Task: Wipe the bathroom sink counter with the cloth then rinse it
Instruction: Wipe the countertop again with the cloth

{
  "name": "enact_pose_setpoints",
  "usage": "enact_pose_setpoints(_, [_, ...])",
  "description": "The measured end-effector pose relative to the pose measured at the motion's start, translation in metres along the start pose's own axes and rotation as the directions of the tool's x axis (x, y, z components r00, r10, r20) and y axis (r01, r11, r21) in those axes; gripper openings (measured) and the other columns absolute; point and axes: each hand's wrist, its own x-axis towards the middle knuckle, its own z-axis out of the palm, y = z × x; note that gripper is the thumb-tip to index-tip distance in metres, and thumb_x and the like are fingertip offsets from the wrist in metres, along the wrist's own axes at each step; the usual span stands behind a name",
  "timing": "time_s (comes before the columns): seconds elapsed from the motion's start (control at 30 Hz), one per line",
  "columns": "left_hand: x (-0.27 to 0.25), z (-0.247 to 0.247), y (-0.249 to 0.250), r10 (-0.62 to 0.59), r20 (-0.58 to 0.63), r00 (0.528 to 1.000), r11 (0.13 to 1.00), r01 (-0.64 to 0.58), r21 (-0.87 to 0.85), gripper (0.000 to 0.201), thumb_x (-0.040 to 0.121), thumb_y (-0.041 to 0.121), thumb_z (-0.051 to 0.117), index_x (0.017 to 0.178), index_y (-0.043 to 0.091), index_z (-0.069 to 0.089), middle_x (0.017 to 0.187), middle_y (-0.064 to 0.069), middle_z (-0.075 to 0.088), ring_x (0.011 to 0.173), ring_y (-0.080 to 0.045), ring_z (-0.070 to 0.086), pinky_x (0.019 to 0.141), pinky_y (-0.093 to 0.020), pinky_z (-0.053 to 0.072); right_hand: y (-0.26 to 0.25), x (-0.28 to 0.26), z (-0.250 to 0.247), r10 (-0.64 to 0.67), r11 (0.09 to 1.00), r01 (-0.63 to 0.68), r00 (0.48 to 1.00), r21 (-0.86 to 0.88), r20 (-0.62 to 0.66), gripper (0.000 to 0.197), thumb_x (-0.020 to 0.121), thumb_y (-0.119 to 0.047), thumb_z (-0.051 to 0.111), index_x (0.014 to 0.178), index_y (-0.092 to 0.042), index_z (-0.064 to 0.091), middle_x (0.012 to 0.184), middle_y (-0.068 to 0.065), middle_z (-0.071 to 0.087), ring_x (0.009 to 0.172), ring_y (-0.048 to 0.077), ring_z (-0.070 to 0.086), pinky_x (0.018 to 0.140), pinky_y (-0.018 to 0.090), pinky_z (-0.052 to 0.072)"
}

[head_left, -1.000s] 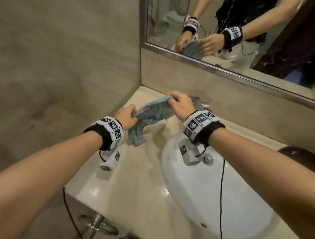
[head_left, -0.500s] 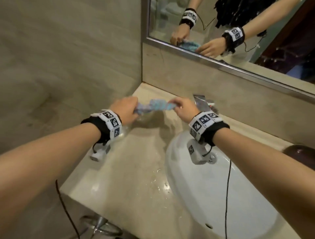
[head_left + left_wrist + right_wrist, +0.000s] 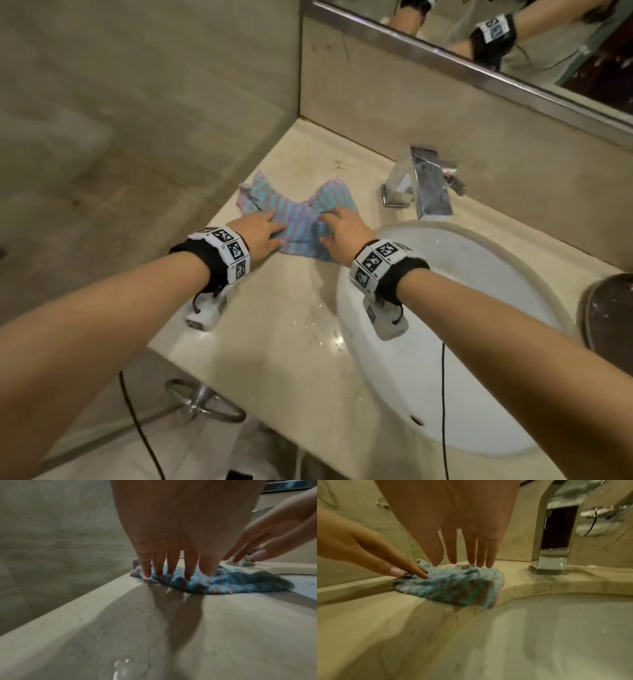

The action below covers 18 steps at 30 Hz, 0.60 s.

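Observation:
A blue-and-pink striped cloth (image 3: 297, 209) (image 3: 223, 584) (image 3: 453, 586) lies spread on the beige stone counter (image 3: 274, 322), left of the white basin (image 3: 445, 342). My left hand (image 3: 263, 229) (image 3: 173, 566) presses its left part with straight, spread fingers. On the cloth's right part, near the basin rim, my right hand (image 3: 342, 226) (image 3: 464, 558) lies flat with straight fingers. Neither hand curls round the fabric. The chrome tap (image 3: 424, 185) (image 3: 556, 536) stands just right of the cloth, behind the basin.
A tiled wall (image 3: 137, 102) borders the counter on the left, and a mirror (image 3: 513, 44) hangs above the backsplash. Water drops (image 3: 325, 329) sit on the counter near the basin. A dark round object (image 3: 606, 315) lies at the right edge. A metal ring fitting (image 3: 205, 401) hangs under the counter.
Both hands held the cloth in the air, then stretched it taut between them. Now the cloth lies spread on the counter and both hands press it flat with open fingers.

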Motion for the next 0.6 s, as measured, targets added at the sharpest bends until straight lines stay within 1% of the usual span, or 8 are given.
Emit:
enact_pose_setpoints(0.03, [0.001, 0.001, 0.001, -0.012, 0.039, 0.999, 1.000, 0.012, 0.009, 0.052, 0.098, 0.040, 0.035, 0.145, 0.019, 0.029, 0.157, -0.013, 0.012, 0.144, -0.031, 0.019, 0.117, -0.037, 0.019, -0.002, 0.002, 0.006, -0.022, 1.000, 0.023, 0.997, -0.019, 0.076, 0.045, 0.095, -0.023, 0.046, 0.139, -0.016, 0.041, 0.150, 0.014, 0.028, 0.137, 0.035, 0.031, 0.112, 0.041, 0.030])
enact_pose_setpoints(0.1, [0.004, -0.001, 0.003, -0.033, 0.104, 0.994, 0.999, 0.031, 0.025, 0.055, 0.098, 0.046, 0.027, 0.148, 0.024, 0.021, 0.159, -0.011, 0.002, 0.145, -0.036, 0.010, 0.118, -0.042, 0.013, -0.002, 0.008, 0.015, 0.010, 0.998, 0.004, 0.977, -0.063, 0.215, 0.048, 0.100, -0.025, 0.037, 0.146, -0.019, 0.027, 0.155, 0.016, 0.012, 0.143, 0.038, 0.015, 0.118, 0.042, 0.019])
enact_pose_setpoints(0.13, [0.005, -0.003, 0.005, -0.041, 0.127, 0.991, 0.999, 0.037, 0.033, 0.055, 0.098, 0.048, 0.024, 0.148, 0.026, 0.017, 0.159, -0.009, -0.001, 0.145, -0.038, 0.007, 0.117, -0.043, 0.012, 0.000, 0.011, 0.017, 0.047, 0.996, -0.027, 0.967, -0.083, 0.250, 0.050, 0.101, -0.026, 0.032, 0.149, -0.022, 0.019, 0.157, 0.016, 0.005, 0.145, 0.038, 0.007, 0.119, 0.043, 0.013])
enact_pose_setpoints(0.17, [0.008, -0.005, 0.006, -0.047, 0.141, 0.989, 0.998, 0.042, 0.042, 0.056, 0.098, 0.049, 0.022, 0.149, 0.028, 0.015, 0.159, -0.008, -0.002, 0.145, -0.039, 0.005, 0.117, -0.044, 0.010, 0.001, 0.013, 0.018, 0.078, 0.993, -0.053, 0.963, -0.105, 0.257, 0.051, 0.102, -0.027, 0.029, 0.150, -0.024, 0.013, 0.158, 0.015, 0.000, 0.146, 0.039, 0.001, 0.120, 0.043, 0.009])
enact_pose_setpoints(0.2, [0.013, -0.008, 0.006, -0.053, 0.151, 0.987, 0.998, 0.045, 0.052, 0.056, 0.098, 0.049, 0.020, 0.149, 0.029, 0.012, 0.159, -0.007, -0.003, 0.145, -0.040, 0.004, 0.117, -0.045, 0.010, 0.002, 0.018, 0.018, 0.105, 0.990, -0.078, 0.962, -0.117, 0.252, 0.051, 0.102, -0.029, 0.026, 0.150, -0.025, 0.010, 0.158, 0.015, -0.003, 0.145, 0.039, -0.001, 0.120, 0.043, 0.007])
enact_pose_setpoints(0.3, [0.023, -0.020, 0.010, -0.054, 0.151, 0.987, 0.995, 0.041, 0.093, 0.055, 0.098, 0.049, 0.017, 0.149, 0.029, 0.009, 0.159, -0.006, -0.004, 0.145, -0.038, 0.005, 0.118, -0.043, 0.007, 0.009, 0.030, 0.012, 0.154, 0.985, -0.129, 0.959, -0.117, 0.238, 0.050, 0.102, -0.031, 0.022, 0.150, -0.027, 0.009, 0.158, 0.014, -0.003, 0.145, 0.039, -0.002, 0.120, 0.044, 0.005])
enact_pose_setpoints(0.43, [0.044, -0.036, 0.010, -0.042, 0.146, 0.988, 0.991, 0.023, 0.133, 0.056, 0.098, 0.050, 0.016, 0.149, 0.030, 0.009, 0.159, -0.005, -0.003, 0.145, -0.037, 0.007, 0.118, -0.042, 0.007, 0.020, 0.042, 0.004, 0.196, 0.979, -0.179, 0.957, -0.096, 0.214, 0.050, 0.102, -0.032, 0.024, 0.150, -0.028, 0.009, 0.159, 0.011, -0.002, 0.146, 0.038, -0.001, 0.119, 0.047, 0.010])
enact_pose_setpoints(0.6, [0.068, -0.049, 0.012, -0.013, 0.120, 0.993, 0.990, -0.004, 0.140, 0.056, 0.098, 0.049, 0.019, 0.149, 0.029, 0.012, 0.159, -0.007, 0.000, 0.145, -0.037, 0.008, 0.118, -0.042, 0.005, 0.033, 0.058, -0.002, 0.228, 0.969, -0.208, 0.961, -0.132, 0.157, 0.051, 0.101, -0.032, 0.025, 0.150, -0.030, 0.010, 0.159, 0.007, 0.000, 0.146, 0.033, 0.002, 0.118, 0.049, 0.014])
